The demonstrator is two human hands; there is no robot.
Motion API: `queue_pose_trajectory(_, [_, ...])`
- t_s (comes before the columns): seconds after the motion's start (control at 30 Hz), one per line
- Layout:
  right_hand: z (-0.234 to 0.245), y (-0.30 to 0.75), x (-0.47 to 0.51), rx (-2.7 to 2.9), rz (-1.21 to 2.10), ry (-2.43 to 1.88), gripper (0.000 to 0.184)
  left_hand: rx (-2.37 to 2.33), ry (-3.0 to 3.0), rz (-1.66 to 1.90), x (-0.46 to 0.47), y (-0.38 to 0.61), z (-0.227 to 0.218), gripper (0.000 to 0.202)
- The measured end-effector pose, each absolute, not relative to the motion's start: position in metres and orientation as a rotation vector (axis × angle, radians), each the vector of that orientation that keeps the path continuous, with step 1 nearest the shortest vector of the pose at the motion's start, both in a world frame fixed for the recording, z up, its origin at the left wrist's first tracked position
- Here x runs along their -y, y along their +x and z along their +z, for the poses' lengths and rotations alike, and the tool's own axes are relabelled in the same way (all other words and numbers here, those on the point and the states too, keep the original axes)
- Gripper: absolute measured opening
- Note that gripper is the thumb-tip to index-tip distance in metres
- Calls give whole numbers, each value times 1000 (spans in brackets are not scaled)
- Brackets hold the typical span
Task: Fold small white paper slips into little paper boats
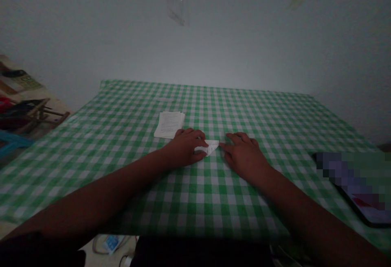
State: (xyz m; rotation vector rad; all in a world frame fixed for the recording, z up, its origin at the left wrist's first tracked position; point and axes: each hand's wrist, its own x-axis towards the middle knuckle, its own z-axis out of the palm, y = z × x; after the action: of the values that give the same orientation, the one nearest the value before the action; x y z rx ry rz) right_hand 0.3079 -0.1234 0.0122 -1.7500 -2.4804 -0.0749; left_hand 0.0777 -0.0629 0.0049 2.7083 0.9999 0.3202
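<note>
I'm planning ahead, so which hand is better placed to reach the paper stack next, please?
Probably the left hand: it lies beside the paper stack, while the right hand is farther away.

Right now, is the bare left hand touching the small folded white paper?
Touching. The head view shows the left hand with thumb and index finger on the folded white paper, its pointed end showing beyond them.

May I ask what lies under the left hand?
A pointed white paper partly shows under the left hand, on the green-white checked tablecloth; whatever the hand covers is hidden.
</note>
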Motion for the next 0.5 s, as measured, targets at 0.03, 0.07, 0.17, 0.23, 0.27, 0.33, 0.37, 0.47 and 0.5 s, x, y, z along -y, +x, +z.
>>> queue_pose_trajectory(0.03, [12,307,123,2469,-69,-1720,35,-972,2720,307,63,76,6,28])
queue_pose_trajectory(0.07, [11,307,122,2462,-63,-1673,35,-939,2734,290,62,75,7,31])
queue_pose_trajectory(0.17, [7,306,119,2511,9,-1443,36,-849,2781,219,62,71,10,43])
queue_pose_trajectory(0.23, [4,307,118,2580,99,-1293,36,-817,2798,172,61,68,13,46])
queue_pose_trajectory(0.27, [2,307,117,2606,143,-1247,36,-804,2802,154,60,67,14,47])
queue_pose_trajectory(0.33, [1,308,116,2635,201,-1213,36,-770,2822,131,59,66,16,45])
queue_pose_trajectory(0.37, [1,308,116,2640,215,-1211,37,-748,2842,122,58,65,16,44])
queue_pose_trajectory(0.47, [3,309,117,2642,233,-1190,38,-677,2912,118,55,63,18,39])
queue_pose_trajectory(0.5, [5,309,117,2641,241,-1174,39,-653,2922,124,54,63,19,38])
